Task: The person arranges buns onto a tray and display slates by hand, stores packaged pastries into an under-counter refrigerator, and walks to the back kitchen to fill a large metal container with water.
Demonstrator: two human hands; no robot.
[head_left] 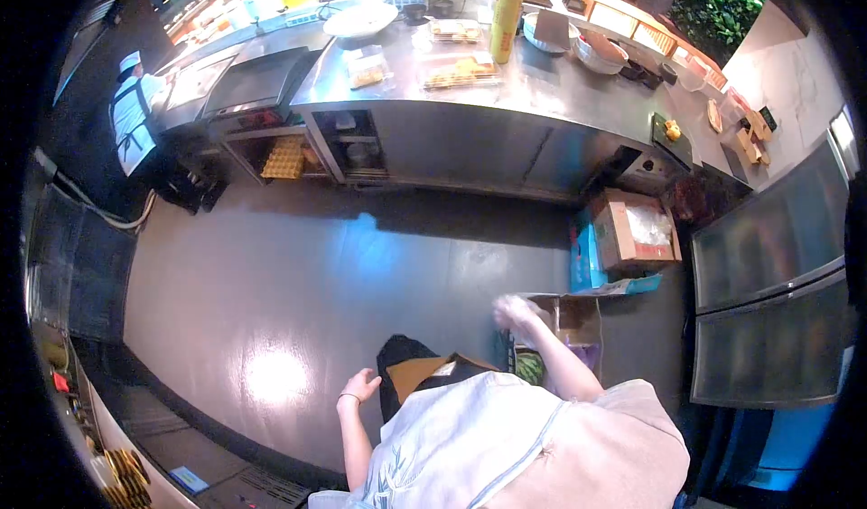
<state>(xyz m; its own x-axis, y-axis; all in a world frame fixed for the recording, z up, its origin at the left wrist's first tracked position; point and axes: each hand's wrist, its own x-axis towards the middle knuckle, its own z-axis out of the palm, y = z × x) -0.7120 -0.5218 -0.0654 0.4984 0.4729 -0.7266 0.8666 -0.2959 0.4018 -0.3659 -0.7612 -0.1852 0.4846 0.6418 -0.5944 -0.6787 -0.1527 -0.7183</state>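
My left hand (361, 385), with a thin dark band at its wrist, hangs beside the dark and tan cloth at my waist. Its fingers are loosely bent and apart, holding nothing that I can see. Out to the right, my right hand (517, 314) is over the near left side of an open cardboard box (578, 317). Something whitish and clear, like a thin plastic glove or film, covers it; blur hides how its fingers stand. Below that forearm a green striped watermelon (529, 366) shows in a dark crate, partly hidden by my arm and clothes.
A carton (632, 233) with clear plastic in it stands by a blue box (587, 252). Steel counter (406, 84) runs across the far side, bearing packed food trays (461, 70) and bowls. A co-worker (135, 116) stands far left. A glass-door fridge (768, 229) is at right.
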